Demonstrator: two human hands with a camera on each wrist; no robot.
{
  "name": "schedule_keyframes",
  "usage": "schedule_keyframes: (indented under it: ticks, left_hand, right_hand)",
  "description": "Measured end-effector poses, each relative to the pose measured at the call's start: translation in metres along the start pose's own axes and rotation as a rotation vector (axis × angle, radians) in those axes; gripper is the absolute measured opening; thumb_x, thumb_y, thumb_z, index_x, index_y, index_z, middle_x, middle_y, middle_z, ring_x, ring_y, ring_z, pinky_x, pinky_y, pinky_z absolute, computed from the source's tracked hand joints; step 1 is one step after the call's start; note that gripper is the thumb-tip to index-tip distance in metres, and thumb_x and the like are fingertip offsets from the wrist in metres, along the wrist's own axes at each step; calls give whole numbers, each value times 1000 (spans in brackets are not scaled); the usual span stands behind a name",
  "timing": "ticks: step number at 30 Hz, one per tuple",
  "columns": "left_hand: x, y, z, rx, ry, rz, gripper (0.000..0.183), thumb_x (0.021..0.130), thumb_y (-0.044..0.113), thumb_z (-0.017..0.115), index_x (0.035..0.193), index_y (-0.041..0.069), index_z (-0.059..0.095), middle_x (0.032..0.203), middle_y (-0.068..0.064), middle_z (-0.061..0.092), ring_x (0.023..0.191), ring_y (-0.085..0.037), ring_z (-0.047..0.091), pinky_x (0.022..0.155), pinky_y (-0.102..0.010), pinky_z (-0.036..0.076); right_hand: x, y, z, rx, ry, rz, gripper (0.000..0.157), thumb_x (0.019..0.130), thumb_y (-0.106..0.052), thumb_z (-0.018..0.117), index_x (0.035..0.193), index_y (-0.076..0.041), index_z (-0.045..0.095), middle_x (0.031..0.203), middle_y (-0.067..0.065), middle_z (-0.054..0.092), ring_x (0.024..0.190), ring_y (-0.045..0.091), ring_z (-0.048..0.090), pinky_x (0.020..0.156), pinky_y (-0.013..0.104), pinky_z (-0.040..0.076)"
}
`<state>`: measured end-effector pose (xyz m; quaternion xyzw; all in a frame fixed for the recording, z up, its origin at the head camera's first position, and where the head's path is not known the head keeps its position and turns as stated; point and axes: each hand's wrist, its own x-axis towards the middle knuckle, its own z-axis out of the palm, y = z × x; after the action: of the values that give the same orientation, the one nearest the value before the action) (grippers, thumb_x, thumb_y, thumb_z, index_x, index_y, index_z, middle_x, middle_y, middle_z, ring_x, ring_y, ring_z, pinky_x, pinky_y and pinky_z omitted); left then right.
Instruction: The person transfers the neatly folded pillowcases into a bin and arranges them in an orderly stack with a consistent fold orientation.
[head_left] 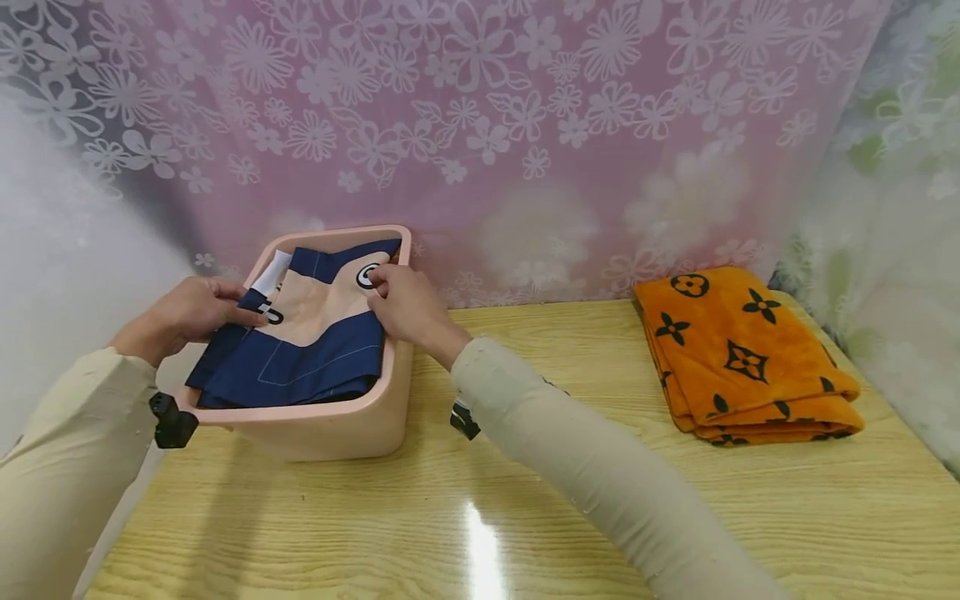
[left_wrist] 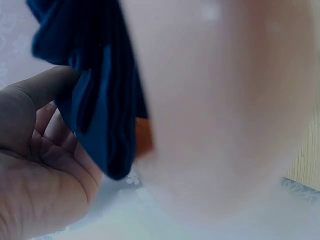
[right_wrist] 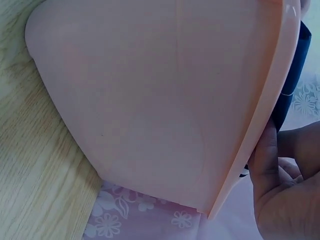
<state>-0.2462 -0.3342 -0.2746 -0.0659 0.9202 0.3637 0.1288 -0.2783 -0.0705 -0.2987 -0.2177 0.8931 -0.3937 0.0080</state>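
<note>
A folded navy and peach cloth [head_left: 322,354] with dark and white lettering lies on top inside a pale pink plastic bin [head_left: 300,412]. At its left edge my left hand [head_left: 183,315] pinches the cloth, and the left wrist view shows navy folds [left_wrist: 107,115] hanging by the thumb. My right hand [head_left: 411,307] pinches the cloth by its upper right part, near a round letter. In the right wrist view, that hand [right_wrist: 287,185] is just past the bin's rim, its fingertips partly hidden. Something white [head_left: 272,273] shows under the cloth at the bin's back left.
An orange folded plush blanket [head_left: 742,358] with black flower motifs lies on the right of the wood-grain table [head_left: 540,517]. Behind the table hangs a pink flowered curtain [head_left: 487,150]. The bin stands at the table's left, close to the curtain.
</note>
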Motion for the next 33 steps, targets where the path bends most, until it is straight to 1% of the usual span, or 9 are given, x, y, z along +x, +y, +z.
schedule_keyframes:
  ticks: [10, 15, 20, 22, 25, 27, 29, 31, 33]
  left_hand:
    - [1, 2, 0, 47, 0, 0, 61, 79, 27, 66, 122, -8, 41, 105, -22, 54, 79, -23, 62, 73, -41, 49]
    - [0, 6, 2, 90, 16, 6, 58, 80, 24, 66, 121, -9, 42, 105, -23, 53, 77, -21, 61, 72, -39, 50]
    - [-3, 15, 7, 77, -19, 23, 56, 84, 23, 60, 124, -8, 38, 110, -26, 51, 86, -27, 60, 71, -35, 50]
    - [-4, 19, 9, 80, -53, 33, 62, 86, 26, 57, 129, -8, 30, 117, -30, 46, 96, -33, 56, 74, -37, 49]
    - [-8, 26, 13, 130, -99, 63, 67, 86, 32, 56, 132, -5, 24, 122, -32, 41, 106, -42, 47, 79, -43, 46]
    - [-11, 29, 15, 156, -114, 92, 66, 87, 32, 55, 132, -4, 25, 123, -31, 41, 108, -43, 45, 81, -46, 44]
    - [-14, 31, 17, 175, -117, 122, 64, 87, 33, 54, 132, -3, 26, 123, -31, 41, 107, -43, 45, 81, -48, 44]
    - [-17, 32, 18, 195, -106, 147, 63, 87, 35, 53, 132, -2, 28, 123, -31, 41, 106, -42, 47, 81, -48, 44]
    - [-19, 34, 20, 221, -82, 174, 63, 87, 38, 53, 132, -1, 29, 125, -30, 39, 105, -41, 47, 80, -48, 44]
  right_hand:
    - [-1, -2, -1, 8, -9, 5, 32, 88, -19, 54, 120, -11, 55, 102, 0, 61, 85, 7, 55, 71, 17, 45]
    - [-3, -3, -6, -21, -65, -2, 34, 88, -18, 53, 121, -7, 53, 99, 1, 59, 78, 7, 57, 66, 16, 45]
    - [-16, 0, -19, 2, -210, -87, 40, 89, -21, 50, 126, -7, 48, 115, 3, 55, 95, 10, 56, 79, 22, 44]
    - [-22, 3, -22, -10, -259, -136, 40, 89, -25, 48, 127, -11, 48, 121, 1, 52, 107, 12, 50, 86, 25, 41]
    - [-28, 7, -25, -30, -306, -223, 38, 90, -27, 46, 127, -16, 48, 121, -4, 52, 111, 12, 48, 85, 25, 41]
    - [-31, 9, -26, -51, -319, -283, 37, 90, -26, 46, 126, -18, 49, 117, -7, 53, 107, 10, 49, 81, 23, 42]
    - [-33, 10, -27, -69, -342, -329, 37, 90, -26, 47, 127, -19, 48, 98, -5, 59, 87, 8, 55, 69, 20, 42]
    - [-34, 12, -28, -96, -356, -369, 38, 90, -26, 46, 128, -19, 47, 83, -5, 57, 69, 5, 52, 62, 20, 40]
    - [-35, 14, -30, -105, -371, -401, 39, 91, -25, 46, 129, -17, 45, 83, -3, 56, 61, 6, 48, 60, 21, 39]
